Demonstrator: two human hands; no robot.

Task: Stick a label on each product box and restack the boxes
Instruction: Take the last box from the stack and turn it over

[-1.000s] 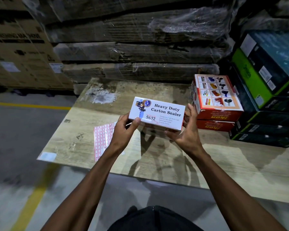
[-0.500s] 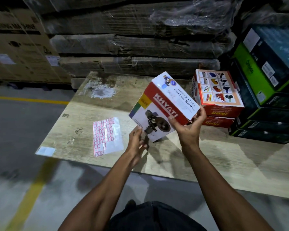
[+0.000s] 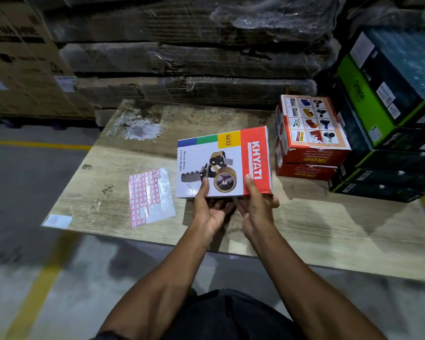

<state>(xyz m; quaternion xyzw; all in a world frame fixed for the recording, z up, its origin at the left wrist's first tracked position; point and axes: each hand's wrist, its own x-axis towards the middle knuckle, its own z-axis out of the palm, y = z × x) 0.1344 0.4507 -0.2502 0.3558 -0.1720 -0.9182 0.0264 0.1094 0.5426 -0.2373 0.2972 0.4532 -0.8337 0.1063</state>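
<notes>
Head view: we held the box point(image 3: 222, 163) above the tabletop point(image 3: 304, 224), left hand point(image 3: 207, 212) and right hand point(image 3: 255, 207) gripping its near edge, label sheet point(image 3: 150, 197) lying left.

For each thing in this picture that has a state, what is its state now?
KHYATI box: closed, held above the board, picture face up.
Left hand: grips the box's near edge.
Right hand: grips the box's near edge.
Label sheet: flat on the board, partly used.
Red boxes: closed, stacked two high.
</notes>
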